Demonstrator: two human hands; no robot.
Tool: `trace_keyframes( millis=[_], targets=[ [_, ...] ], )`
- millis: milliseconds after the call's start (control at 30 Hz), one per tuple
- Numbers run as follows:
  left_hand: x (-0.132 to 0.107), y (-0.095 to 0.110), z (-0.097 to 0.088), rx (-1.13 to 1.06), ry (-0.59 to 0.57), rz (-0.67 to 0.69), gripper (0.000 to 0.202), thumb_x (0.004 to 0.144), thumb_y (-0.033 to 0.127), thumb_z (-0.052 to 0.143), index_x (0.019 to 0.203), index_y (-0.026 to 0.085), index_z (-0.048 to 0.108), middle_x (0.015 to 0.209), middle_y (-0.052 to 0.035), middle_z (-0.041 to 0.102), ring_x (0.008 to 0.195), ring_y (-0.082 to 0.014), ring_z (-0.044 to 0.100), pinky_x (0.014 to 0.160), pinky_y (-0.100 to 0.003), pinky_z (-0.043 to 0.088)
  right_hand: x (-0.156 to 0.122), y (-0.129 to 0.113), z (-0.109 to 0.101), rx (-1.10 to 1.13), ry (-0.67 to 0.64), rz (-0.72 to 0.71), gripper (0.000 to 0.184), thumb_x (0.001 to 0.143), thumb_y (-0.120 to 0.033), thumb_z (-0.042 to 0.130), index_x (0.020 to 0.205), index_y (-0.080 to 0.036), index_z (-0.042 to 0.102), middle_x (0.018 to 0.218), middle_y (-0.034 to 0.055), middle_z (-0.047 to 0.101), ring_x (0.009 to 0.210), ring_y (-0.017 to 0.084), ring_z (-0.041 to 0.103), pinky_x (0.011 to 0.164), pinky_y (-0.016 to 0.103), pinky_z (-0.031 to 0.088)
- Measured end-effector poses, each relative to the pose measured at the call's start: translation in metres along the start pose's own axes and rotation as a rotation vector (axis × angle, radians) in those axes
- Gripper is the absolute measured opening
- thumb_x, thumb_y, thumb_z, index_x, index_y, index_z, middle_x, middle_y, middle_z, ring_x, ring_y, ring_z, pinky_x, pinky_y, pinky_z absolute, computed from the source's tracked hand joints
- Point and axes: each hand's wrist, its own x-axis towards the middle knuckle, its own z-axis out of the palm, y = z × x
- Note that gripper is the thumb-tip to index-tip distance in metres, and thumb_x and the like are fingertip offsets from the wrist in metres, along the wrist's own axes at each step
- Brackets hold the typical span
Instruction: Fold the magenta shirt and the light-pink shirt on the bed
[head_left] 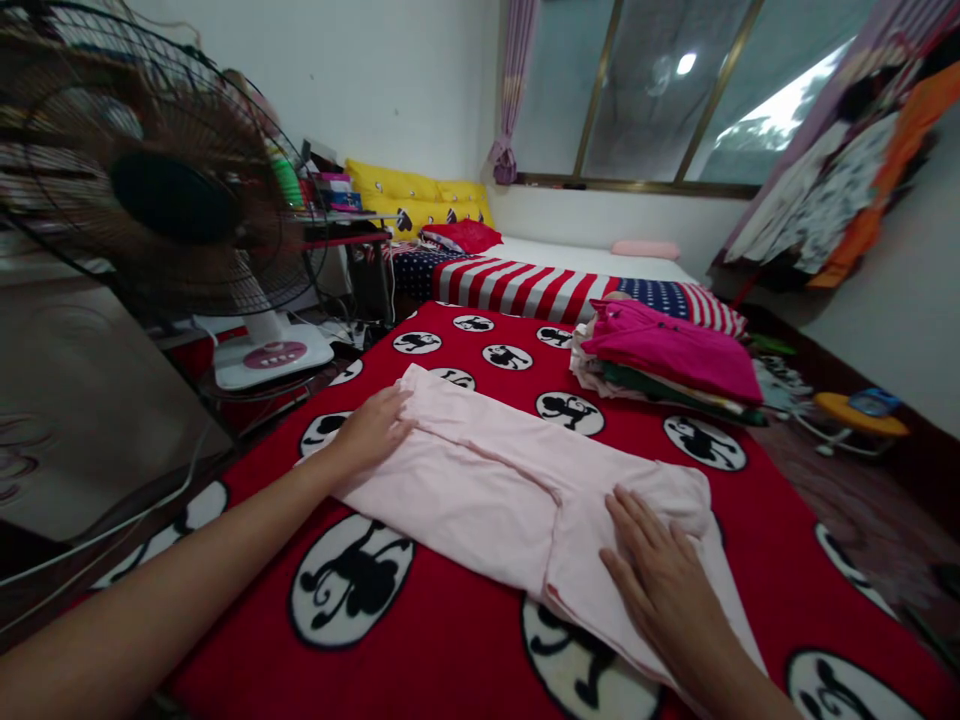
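A pale pink garment (480,500) lies spread out and partly folded on a red blanket (465,650) with black-and-white round prints. One folded edge runs along its middle, and its right end looks wider. My left hand (375,428) rests on the garment's far left end, fingers stretched out over the cloth. Flat on the right part lies my right hand (660,570), its fingers extended and pointing away from me. Neither hand grips the fabric. Beyond the garment, at the back right of the blanket, sits a stack of folded clothes (675,350) topped by a bright magenta piece.
A large standing fan (176,200) is close on the left, beside a crowded desk (345,225). Behind lies another bed with a striped cover (540,290) and yellow cushions (405,190). Clothes (832,200) hang at right above a small orange stool (859,413).
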Motion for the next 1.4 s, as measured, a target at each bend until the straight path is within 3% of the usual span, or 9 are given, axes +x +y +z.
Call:
trace_keyframes(
  millis=[167,333,633,800,1000,1100,1167,1267,1400],
  targets=[
    [0.016,-0.021,-0.016,0.044,-0.048,-0.383,0.069,0.076,0.062,0.056,0.124,0.012,0.055,0.107,-0.0137,0.065,0.096,-0.0281,0.061,0.075,-0.031,0.045,-0.001,-0.003,-0.001,0.005,-0.008,0.012,0.049,0.094,-0.036,0.035,0.137,-0.014,0.046,0.147,0.0133,0.043,0.137,0.029,0.037,0.103,0.055,0.037],
    [0.033,-0.013,-0.026,0.124,-0.282,-0.504,0.059,0.065,0.072,0.058,0.081,0.015,0.064,0.080,-0.0100,0.066,0.076,-0.0261,0.060,0.059,-0.028,0.035,0.000,-0.004,-0.002,0.024,-0.005,0.020,0.050,0.094,-0.036,0.036,0.137,-0.013,0.046,0.146,0.0140,0.043,0.136,0.029,0.038,0.103,0.055,0.036],
    [0.048,0.019,-0.039,0.120,-0.378,-0.260,0.022,0.068,0.031,0.064,0.058,0.017,0.050,0.057,0.0005,0.051,0.059,-0.0152,0.048,0.052,-0.025,0.023,-0.002,-0.006,-0.011,0.269,0.035,0.100,0.045,0.090,-0.035,0.045,0.132,-0.019,0.052,0.147,0.0131,0.042,0.136,0.029,0.038,0.108,0.053,0.033],
    [0.064,0.054,-0.055,-0.072,-0.419,-0.152,0.027,0.078,0.038,0.057,0.064,0.015,0.052,0.055,0.0034,0.047,0.055,-0.0106,0.043,0.051,-0.021,0.024,-0.001,0.001,-0.024,0.592,0.160,0.241,0.039,0.092,-0.039,0.046,0.126,-0.023,0.055,0.148,0.0103,0.041,0.134,0.025,0.041,0.110,0.046,0.035],
    [0.077,0.179,-0.074,-0.437,-0.488,0.024,0.037,0.076,0.051,0.061,0.070,0.014,0.059,0.058,0.0026,0.050,0.050,-0.0090,0.043,0.046,-0.021,0.026,-0.002,0.016,-0.040,0.887,0.315,0.407,0.041,0.088,-0.045,0.054,0.122,-0.023,0.059,0.141,0.0113,0.049,0.130,0.027,0.045,0.104,0.047,0.040],
    [0.065,0.246,-0.076,-0.796,-0.676,0.197,0.038,0.080,0.050,0.060,0.095,0.016,0.065,0.080,-0.0019,0.063,0.065,-0.0118,0.058,0.054,-0.020,0.039,-0.005,0.020,-0.046,1.141,0.311,0.601,0.050,0.086,-0.052,0.054,0.126,-0.023,0.055,0.133,0.0121,0.056,0.115,0.027,0.058,0.086,0.041,0.053],
    [0.056,0.270,-0.071,-0.941,-0.738,0.230,0.040,0.081,0.046,0.061,0.110,0.017,0.062,0.099,-0.0054,0.066,0.080,-0.0156,0.064,0.063,-0.022,0.046,-0.007,0.022,-0.048,1.290,0.313,0.719,0.051,0.087,-0.056,0.049,0.125,-0.022,0.054,0.128,0.0118,0.060,0.106,0.027,0.063,0.078,0.039,0.056],
    [0.047,0.267,-0.051,-0.916,-0.727,0.195,0.039,0.083,0.042,0.060,0.112,0.016,0.061,0.105,-0.0076,0.068,0.087,-0.0185,0.066,0.067,-0.025,0.050,-0.008,0.028,-0.045,1.387,0.338,0.804,0.049,0.089,-0.058,0.042,0.120,-0.022,0.057,0.124,0.0109,0.063,0.108,0.027,0.062,0.081,0.041,0.055],
    [0.033,0.228,-0.015,-0.655,-0.601,0.260,0.029,0.083,0.036,0.059,0.101,0.016,0.068,0.097,-0.0069,0.071,0.089,-0.0198,0.066,0.079,-0.030,0.052,-0.007,0.039,-0.033,1.198,0.315,0.770,0.059,0.077,-0.051,0.063,0.125,-0.019,0.051,0.126,0.0137,0.061,0.115,0.028,0.058,0.096,0.046,0.047]
  ],
)
